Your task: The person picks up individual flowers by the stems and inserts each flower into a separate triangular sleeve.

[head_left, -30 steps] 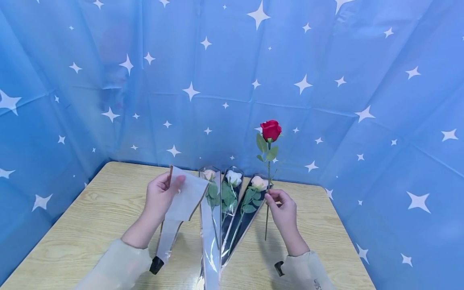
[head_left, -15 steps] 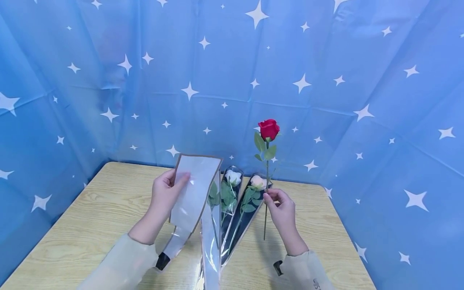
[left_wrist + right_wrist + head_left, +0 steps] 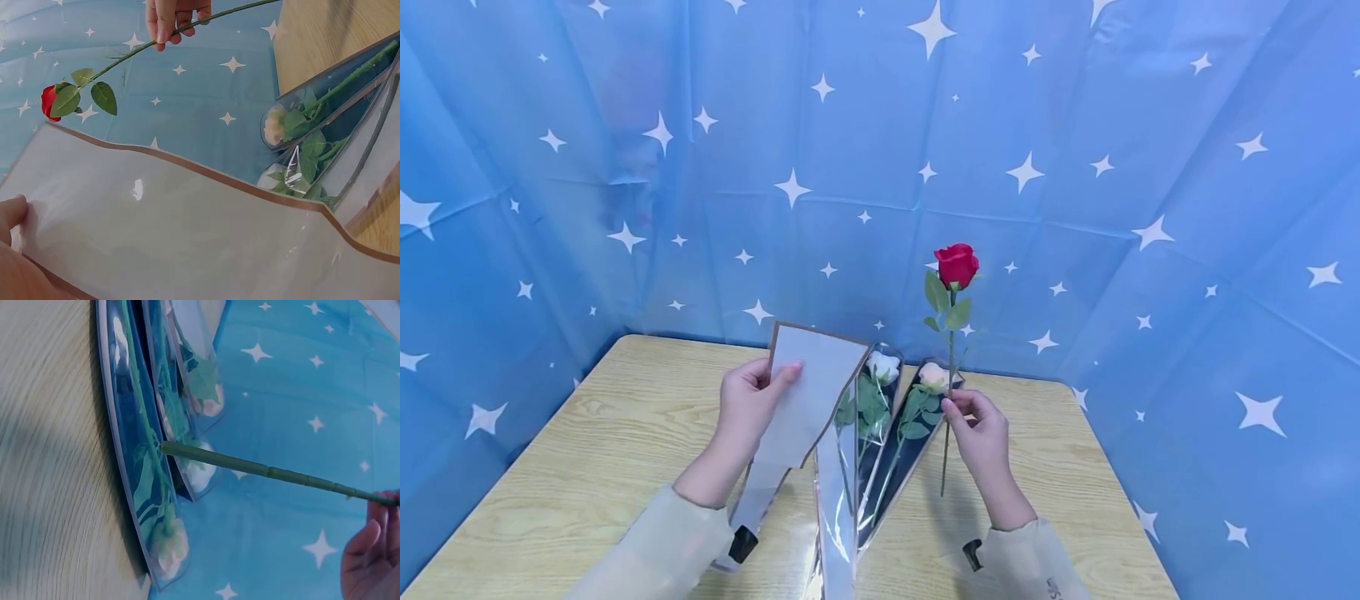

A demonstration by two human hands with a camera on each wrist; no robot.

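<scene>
My left hand (image 3: pixel 752 408) pinches the left edge of a white flower sleeve (image 3: pixel 811 383) with a brown border, thumb on its face. The sleeve's narrow lower part runs down toward my left cuff. In the left wrist view the sleeve's pale face (image 3: pixel 187 231) fills the lower half. To the right, my right hand (image 3: pixel 981 429) pinches the stem of a red rose (image 3: pixel 957 267) between thumb and fingers. The rose stands nearly upright, bloom on top, its bare stem end below the hand. Sleeve and rose are apart. The stem's lower end (image 3: pixel 187 452) shows large in the right wrist view.
Between my hands, several wrapped roses lie fanned on the wooden table (image 3: pixel 587 450): a white rose (image 3: pixel 882 368), a pale pink rose (image 3: pixel 934 377) in a dark sleeve, and another in a light sleeve (image 3: pixel 835 500), its bloom hidden. A blue star-printed curtain (image 3: pixel 865 150) hangs behind.
My left hand has moved right and slightly up with the sleeve, which now covers the leftmost wrapped bloom. My right hand and the red rose have barely shifted.
</scene>
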